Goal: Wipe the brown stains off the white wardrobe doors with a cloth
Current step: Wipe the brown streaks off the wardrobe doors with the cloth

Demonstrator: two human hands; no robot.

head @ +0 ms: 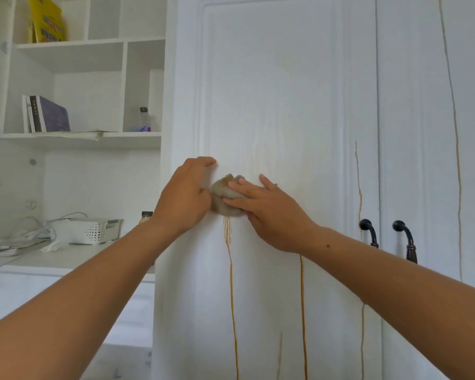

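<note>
Brown stains [227,231] vertical down door [272,91] (roundish cloth [222,204] under right hand [269,215])

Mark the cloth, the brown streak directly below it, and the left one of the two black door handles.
cloth [221,202]: head view, its bunched exposed middle.
brown streak [231,283]: head view, midway down the line.
left black door handle [371,233]: head view, on its curved stem.

Home bedroom or study: white wardrobe doors [272,105], wall shelves [88,45], books [45,113].
</note>
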